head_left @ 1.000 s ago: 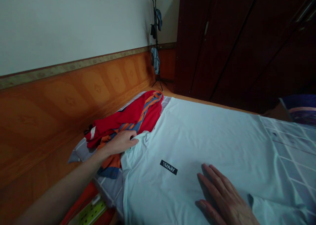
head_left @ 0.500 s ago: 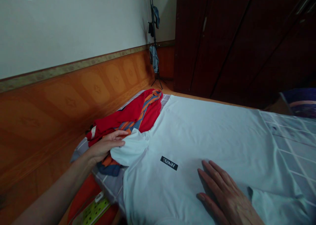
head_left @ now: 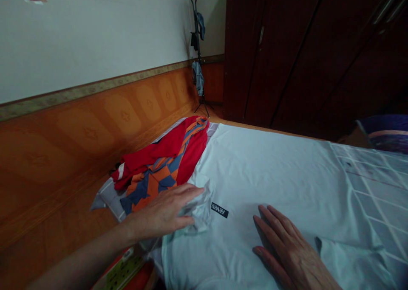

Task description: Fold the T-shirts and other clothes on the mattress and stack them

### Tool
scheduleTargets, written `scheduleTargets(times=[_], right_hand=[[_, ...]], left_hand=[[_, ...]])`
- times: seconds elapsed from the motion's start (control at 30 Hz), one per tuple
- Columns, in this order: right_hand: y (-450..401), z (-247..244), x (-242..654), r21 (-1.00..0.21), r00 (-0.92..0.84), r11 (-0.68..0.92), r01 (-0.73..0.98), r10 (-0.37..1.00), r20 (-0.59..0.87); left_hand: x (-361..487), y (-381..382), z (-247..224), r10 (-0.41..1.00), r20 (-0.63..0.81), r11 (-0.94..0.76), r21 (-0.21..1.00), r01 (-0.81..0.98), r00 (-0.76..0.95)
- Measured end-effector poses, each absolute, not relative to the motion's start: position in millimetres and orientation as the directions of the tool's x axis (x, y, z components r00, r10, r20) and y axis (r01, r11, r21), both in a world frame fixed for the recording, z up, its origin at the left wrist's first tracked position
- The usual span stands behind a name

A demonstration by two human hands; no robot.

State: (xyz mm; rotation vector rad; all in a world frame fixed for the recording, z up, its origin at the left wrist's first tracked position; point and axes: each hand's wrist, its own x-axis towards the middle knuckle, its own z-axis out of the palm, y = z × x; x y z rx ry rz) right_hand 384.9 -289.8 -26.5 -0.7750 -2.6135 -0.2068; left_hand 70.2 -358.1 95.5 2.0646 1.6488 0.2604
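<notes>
Two hands of ours work over a pale shirt (head_left: 270, 167), which lies spread out on the bed (head_left: 379, 188), its plain body reaching almost to the far edge. What has just changed is the sleeve (head_left: 201, 220) on our left: it stuck out towards the bed's left edge a moment ago, and now it is turned inward, gathered over the body and covering one end of the dark label (head_left: 219, 210). That gives the shirt a narrower outline on this side, though the gathered cloth looks creased rather than flat, so we judge this side less neat than the broad, fairly smooth middle

Our left hand (head_left: 162, 209) rests at the turned-in sleeve, thumb and fingers apart; we cannot tell whether any cloth is caught beneath the fingertips. Our right hand (head_left: 295, 247) lies on the body with its fingers extended and thumb apart, gripping nothing, and it has kept the same place, perhaps steadying the fabric. Just beyond it, nearer the right side, another folded part (head_left: 353, 256) of the shirt sits loosely

Along the bed's left edge, a red garment (head_left: 165, 147) and an orange and blue cloth (head_left: 161, 179) lie heaped close beside the shirt
</notes>
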Motion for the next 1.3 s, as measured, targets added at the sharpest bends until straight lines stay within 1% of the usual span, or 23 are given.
scheduleTargets(times=[0.1,0.17,0.27,0.33,0.43,0.5,0.57,0.63,0.73,0.8,0.97,1.03,1.17,1.23,1.3], right_hand=[[-291,-30,386,-0.006,-0.755,0.830,0.557,0.510,0.412],[-292,-31,387,-0.026,-0.751,0.826,0.562,0.524,0.402],[-293,-32,387,-0.037,-0.751,0.826,0.563,0.529,0.394],[-292,-33,386,-0.032,-0.751,0.826,0.563,0.527,0.398],[-292,-32,386,-0.019,-0.753,0.825,0.565,0.524,0.398],[-291,-32,386,-0.015,-0.756,0.826,0.563,0.522,0.396],[-291,-31,386,-0.018,-0.755,0.828,0.561,0.520,0.398],[-291,-30,386,-0.026,-0.752,0.828,0.560,0.521,0.404],[-292,-28,385,-0.044,-0.752,0.830,0.556,0.525,0.399],[-292,-27,385,-0.049,-0.750,0.829,0.557,0.528,0.398],[-292,-26,383,-0.047,-0.745,0.822,0.567,0.536,0.397],[-291,-27,383,-0.044,-0.748,0.825,0.564,0.533,0.395],[-291,-29,385,-0.039,-0.751,0.827,0.561,0.529,0.394],[-292,-29,385,-0.030,-0.754,0.827,0.561,0.525,0.395],[-292,-29,385,-0.022,-0.755,0.830,0.557,0.518,0.402]], left_hand=[[64,-358,85,0.966,-0.173,-0.114,0.377,0.919,0.191],[56,-357,79,0.960,-0.192,-0.135,0.316,0.939,0.203],[48,-358,75,0.939,-0.267,-0.167,0.201,0.965,0.218],[45,-359,76,0.938,-0.304,-0.135,0.116,0.984,0.165],[43,-359,79,0.958,-0.286,-0.023,0.006,1.000,0.024],[42,-360,80,0.955,-0.290,0.052,-0.040,0.998,-0.062],[40,-363,80,0.938,-0.331,0.089,-0.055,0.995,-0.102],[38,-369,79,0.920,-0.379,0.099,-0.030,0.995,-0.103],[37,-378,79,0.914,-0.398,0.100,0.022,0.995,-0.083],[40,-382,79,0.915,-0.398,0.086,0.027,0.996,-0.068],[47,-385,78,0.907,-0.420,0.035,-0.026,0.999,-0.043],[43,-385,77,0.913,-0.407,0.027,-0.041,0.999,-0.041],[29,-390,73,0.919,-0.367,0.098,-0.140,0.985,-0.144],[23,-394,73,0.903,-0.391,0.109,-0.192,0.975,-0.178],[21,-397,78,0.889,-0.429,0.081,-0.202,0.976,-0.162]])
